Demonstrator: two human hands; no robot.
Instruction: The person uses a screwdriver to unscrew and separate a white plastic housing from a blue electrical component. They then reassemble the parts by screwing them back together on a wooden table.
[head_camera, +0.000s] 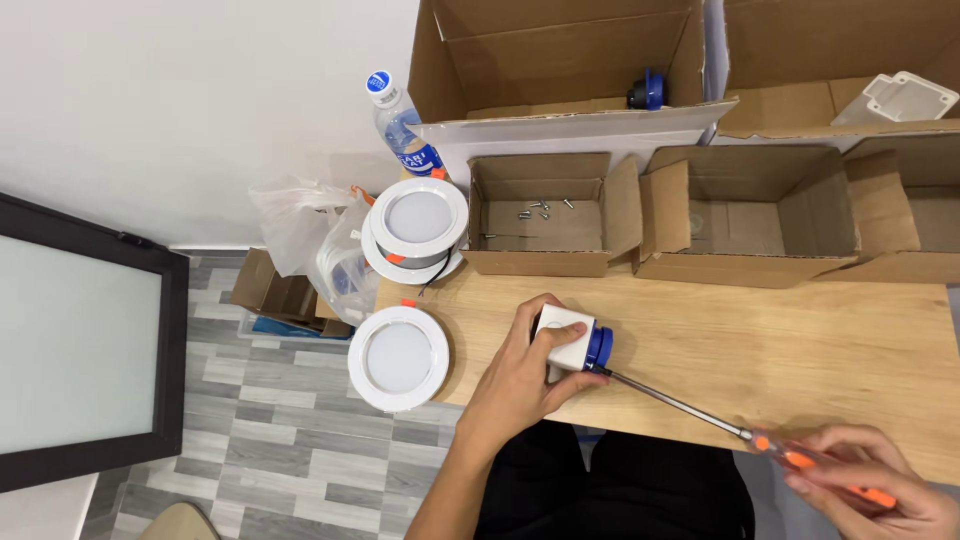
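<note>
My left hand (520, 375) grips a small white box-shaped part with a blue round cap (572, 340) and presses it onto the wooden table (800, 340). My right hand (870, 485), at the lower right, holds an orange-handled screwdriver (700, 412). Its long metal shaft runs up-left, and the tip touches the part just below the blue cap.
A round white downlight (399, 358) lies at the table's left edge, and two more are stacked (415, 228) behind it. Open cardboard boxes line the back; one holds several small screws (540, 210). A water bottle (400, 120) and plastic bags (315, 245) stand at the left.
</note>
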